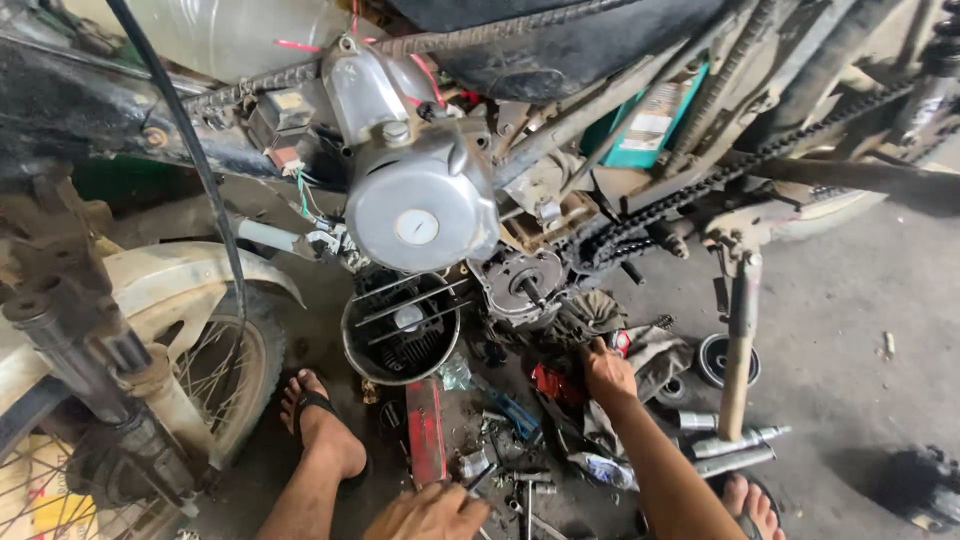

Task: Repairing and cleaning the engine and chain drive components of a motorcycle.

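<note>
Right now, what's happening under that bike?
A person squats beside a stripped motorcycle, both sandalled feet on the concrete floor. Their right hand reaches into the greasy rags and parts below the engine's silver side cover; whether it grips anything cannot be told. The left hand rests low over scattered tools near a red box. A round metal basin holding a finned engine part sits under the engine. The drive chain hangs slack on the frame.
</note>
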